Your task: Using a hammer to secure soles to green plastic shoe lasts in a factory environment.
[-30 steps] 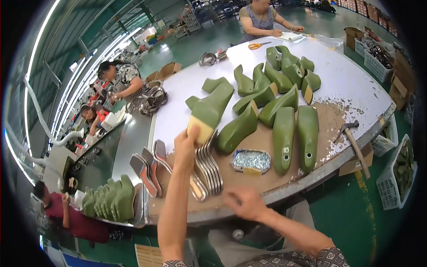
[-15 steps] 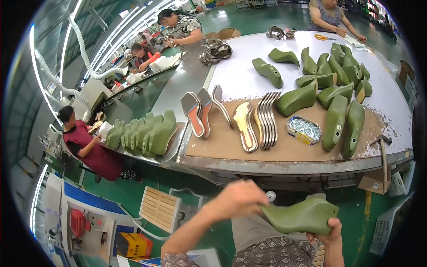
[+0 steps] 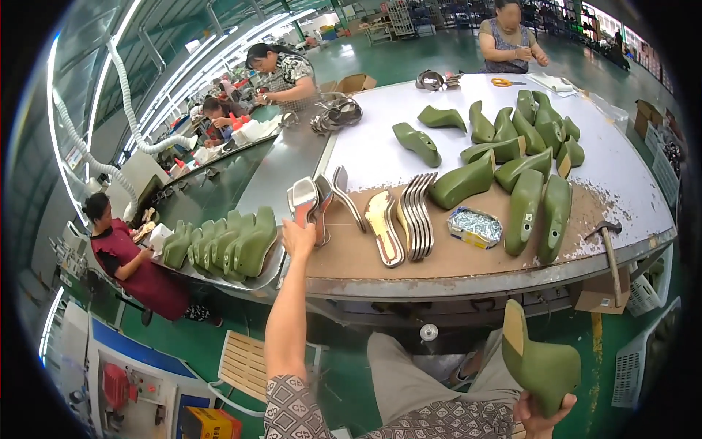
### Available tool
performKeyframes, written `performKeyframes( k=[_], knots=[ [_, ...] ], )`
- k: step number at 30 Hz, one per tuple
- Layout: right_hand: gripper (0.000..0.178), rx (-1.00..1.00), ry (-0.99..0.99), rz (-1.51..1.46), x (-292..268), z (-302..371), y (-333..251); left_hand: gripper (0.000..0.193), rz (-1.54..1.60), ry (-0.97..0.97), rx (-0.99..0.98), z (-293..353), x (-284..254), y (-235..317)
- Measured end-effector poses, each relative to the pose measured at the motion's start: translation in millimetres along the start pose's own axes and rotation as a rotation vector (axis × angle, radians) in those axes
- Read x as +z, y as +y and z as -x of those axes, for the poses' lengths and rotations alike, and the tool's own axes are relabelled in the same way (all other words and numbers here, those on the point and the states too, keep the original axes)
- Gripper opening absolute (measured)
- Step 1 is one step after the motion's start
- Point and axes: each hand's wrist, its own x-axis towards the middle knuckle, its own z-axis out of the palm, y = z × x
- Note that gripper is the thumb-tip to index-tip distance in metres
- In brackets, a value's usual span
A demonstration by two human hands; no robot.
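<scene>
Reaching with the left hand (image 3: 298, 238) across the workbench (image 3: 439, 256), fingers closing on a silvery insole (image 3: 304, 202) that looks thin, light, springy; best pinched by its edge. Gripping, low by the knee, a green shoe last (image 3: 540, 362) in the right hand (image 3: 542, 413), seemingly rigid, weighty, smooth.

Short patterned sleeves, brown-white print; khaki trousers; bare forearms.
</scene>
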Motion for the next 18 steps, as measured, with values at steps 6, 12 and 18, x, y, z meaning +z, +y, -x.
performKeyframes(
  k=[6,12,18],
  knots=[
    [0.088,0.066,0.048,-0.076,13.4,-15.4,3.7,0.089,0.283,0.394,0.225,14.3,1.8,-19.8],
    [0.089,0.091,-0.177,-0.014,34.0,-27.5,9.0,0.053,0.976,-0.241,0.187,35.1,-8.7,-34.8],
    [0.092,-0.011,-0.163,0.064,69.8,-40.2,15.8,0.029,1.632,-0.610,-0.249,72.7,17.1,-38.5]
  ],
)
